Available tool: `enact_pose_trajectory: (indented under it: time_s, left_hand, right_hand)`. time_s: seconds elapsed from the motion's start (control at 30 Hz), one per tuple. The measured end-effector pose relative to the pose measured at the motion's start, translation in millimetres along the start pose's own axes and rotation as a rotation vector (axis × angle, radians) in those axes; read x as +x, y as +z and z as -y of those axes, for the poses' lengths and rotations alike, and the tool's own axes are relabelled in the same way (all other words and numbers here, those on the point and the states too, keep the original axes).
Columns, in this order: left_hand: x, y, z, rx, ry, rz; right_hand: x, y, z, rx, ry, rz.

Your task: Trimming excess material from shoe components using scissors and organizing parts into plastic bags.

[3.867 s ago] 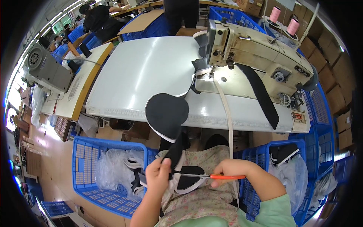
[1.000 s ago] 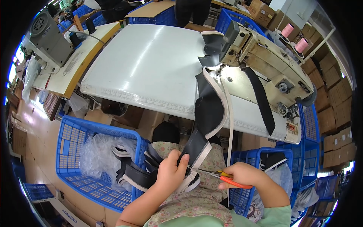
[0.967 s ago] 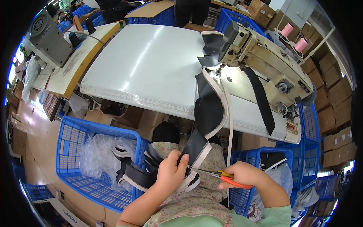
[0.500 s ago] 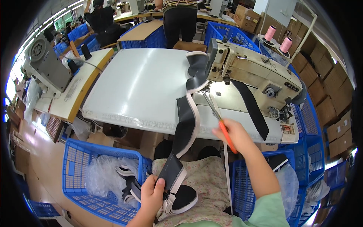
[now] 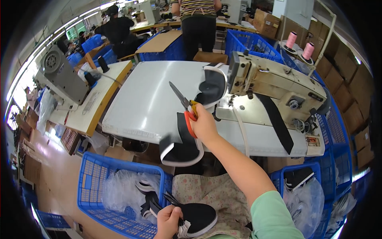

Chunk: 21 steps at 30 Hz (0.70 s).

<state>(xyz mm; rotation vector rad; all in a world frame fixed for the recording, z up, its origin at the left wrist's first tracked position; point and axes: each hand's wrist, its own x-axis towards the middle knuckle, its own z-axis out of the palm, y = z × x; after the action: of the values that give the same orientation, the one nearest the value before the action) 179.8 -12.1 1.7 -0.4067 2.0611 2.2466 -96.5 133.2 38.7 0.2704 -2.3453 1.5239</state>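
My right hand (image 5: 203, 124) is closed round the handles of a pair of scissors (image 5: 184, 101), whose blades point far left over the white table. Black fabric shoe pieces with white edging (image 5: 181, 150) hang over the table's front edge below that hand; whether its fingers also touch them is hidden. Another black piece with a white edge (image 5: 211, 85) lies on the tabletop beside the sewing machine (image 5: 278, 77). Down at my lap, my left hand (image 5: 168, 220) grips a bunch of black shoe pieces (image 5: 199, 217) with white edges.
A blue basket (image 5: 89, 191) with plastic bags and black pieces stands at the left; another blue basket (image 5: 316, 169) is at the right. A white tape (image 5: 240, 127) and black strip (image 5: 274, 123) lie by the machine. Pink thread spools (image 5: 291, 40) stand behind it. People work farther back.
My right hand with the scissors has moved left from the machine's needle area. The lowest hanging piece has come away from my left hand and swung left. The view has shifted slightly.
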Motion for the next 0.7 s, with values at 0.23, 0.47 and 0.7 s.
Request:
enact_pose_trajectory:
  time_s: [0.23,0.47,0.7]
  left_hand:
    - [48.0,18.2,-0.8,-0.328,0.002,-0.185]
    - [64.9,42.8,7.6,-0.258,0.138,-0.23]
    - [68.4,43.6,13.3,0.006,0.054,-0.133]
  right_hand:
    - [-134.3,-15.8,20.8,0.099,-0.016,0.348]
    - [-212.1,-34.3,4.7,0.221,0.021,0.372]
    - [-216.2,-46.2,3.8,0.132,-0.223,0.333]
